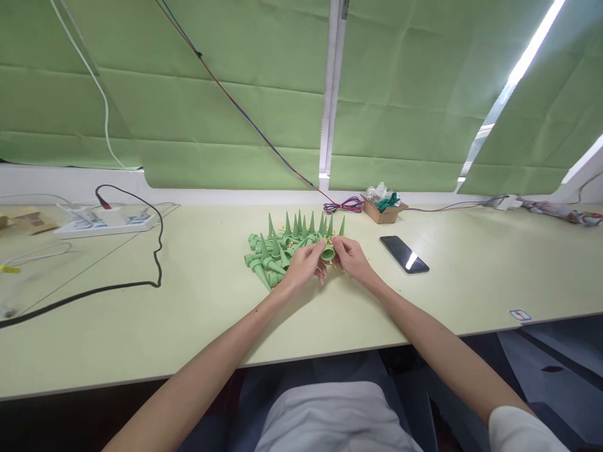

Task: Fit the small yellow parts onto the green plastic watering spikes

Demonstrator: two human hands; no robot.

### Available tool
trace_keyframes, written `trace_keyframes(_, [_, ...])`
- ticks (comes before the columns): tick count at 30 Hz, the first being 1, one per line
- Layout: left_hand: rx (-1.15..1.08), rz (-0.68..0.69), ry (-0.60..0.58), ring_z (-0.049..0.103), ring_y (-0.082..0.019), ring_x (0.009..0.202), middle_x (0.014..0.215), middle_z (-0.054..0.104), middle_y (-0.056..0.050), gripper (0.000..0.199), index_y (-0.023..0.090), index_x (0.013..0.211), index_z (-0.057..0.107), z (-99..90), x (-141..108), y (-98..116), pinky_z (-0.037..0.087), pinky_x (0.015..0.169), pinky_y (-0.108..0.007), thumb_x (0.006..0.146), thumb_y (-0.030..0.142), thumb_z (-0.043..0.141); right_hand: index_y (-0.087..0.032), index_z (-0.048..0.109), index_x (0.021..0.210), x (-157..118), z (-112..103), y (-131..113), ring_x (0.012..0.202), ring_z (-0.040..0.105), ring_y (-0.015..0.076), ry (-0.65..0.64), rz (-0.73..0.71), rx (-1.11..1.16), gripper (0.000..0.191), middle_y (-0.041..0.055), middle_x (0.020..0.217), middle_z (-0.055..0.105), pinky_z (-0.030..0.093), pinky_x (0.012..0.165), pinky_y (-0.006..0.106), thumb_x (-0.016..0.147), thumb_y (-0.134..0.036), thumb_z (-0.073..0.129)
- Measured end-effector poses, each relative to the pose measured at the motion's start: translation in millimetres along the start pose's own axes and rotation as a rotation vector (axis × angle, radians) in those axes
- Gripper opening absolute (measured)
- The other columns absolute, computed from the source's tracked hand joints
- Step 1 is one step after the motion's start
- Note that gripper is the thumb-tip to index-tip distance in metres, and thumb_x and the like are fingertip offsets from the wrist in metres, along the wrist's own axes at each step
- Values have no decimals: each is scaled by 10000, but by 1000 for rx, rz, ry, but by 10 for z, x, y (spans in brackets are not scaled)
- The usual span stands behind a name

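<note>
Between my two hands is a green plastic cone spike (328, 252), its round open end facing me. My left hand (305, 262) grips it from the left, with the fingers curled. From the right, my right hand (351, 256) pinches at its rim; a small yellow piece shows near those fingertips, though I cannot make out its shape. Just beyond and to the left lies a pile of similar green spikes (264, 264), several standing point up and others lying on their sides. Small yellow bits are scattered among them, partly hidden by my hands.
A black phone (404, 253) lies to the right. Behind it stand a small cardboard box (382, 213) with crumpled wrapping and a coiled red-blue cable (346, 205). At left are a white power strip (108, 223) and a black cord (159, 251) running across the table (202, 326).
</note>
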State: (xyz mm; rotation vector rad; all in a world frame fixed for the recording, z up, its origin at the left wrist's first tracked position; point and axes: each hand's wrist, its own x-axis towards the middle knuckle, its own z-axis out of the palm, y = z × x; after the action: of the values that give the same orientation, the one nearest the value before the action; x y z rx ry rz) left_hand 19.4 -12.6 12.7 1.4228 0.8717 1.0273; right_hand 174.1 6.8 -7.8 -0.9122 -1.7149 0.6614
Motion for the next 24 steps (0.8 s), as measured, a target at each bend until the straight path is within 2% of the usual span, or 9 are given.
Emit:
trace_keyframes(10, [159, 113, 13, 577, -146, 498, 604, 568, -17, 445, 178, 750, 524, -34, -3, -41, 454, 416, -259, 865, 608, 542, -219, 378, 643, -9, 3, 38, 412, 443, 108, -11, 23, -3, 534, -34, 477, 440, 332, 444, 242, 939, -663, 358])
trace_keyframes(15, [313, 212, 25, 531, -129, 436, 565, 526, 24, 398, 197, 759, 480, -37, -13, -78, 429, 436, -265, 888, 570, 528, -214, 401, 624, -3, -5, 22, 400, 418, 103, 16, 38, -23, 568, -35, 469, 422, 320, 428, 244, 918, -698, 353])
trace_keyframes(18, [379, 248, 46, 509, -111, 446, 640, 533, 21, 366, 197, 764, 466, -25, -27, -74, 415, 435, -259, 886, 533, 543, -212, 403, 597, 2, -8, 19, 391, 407, 101, 26, 51, -39, 595, -30, 452, 428, 317, 422, 246, 907, -717, 347])
trace_keyframes(24, [464, 322, 109, 531, -113, 595, 817, 558, -23, 272, 179, 802, 516, 3, -35, -51, 452, 515, -251, 866, 435, 583, -203, 397, 510, 10, -8, 42, 406, 438, 106, 34, 46, -107, 639, -9, 416, 459, 349, 461, 248, 932, -679, 335])
